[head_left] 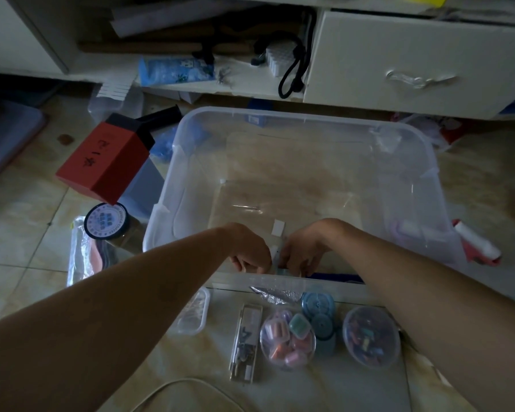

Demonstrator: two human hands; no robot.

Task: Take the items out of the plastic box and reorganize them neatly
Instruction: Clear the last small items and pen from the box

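Both hands reached into clear plastic box (405,162) at near wall. Left hand (250,251) had fingers curled, contents not discernible. Right hand (302,252) pinched small pale item (275,251), identity unclear. Box otherwise almost emptied; round tubs (287,339) lay outside, near side. Risk: tiny piece slipping from pinch, lost in dim light.

Both hands (252,251) (302,252) inside clear plastic box (333,121).

Handwritten marks on the red box (107,162) are present but unreadable.
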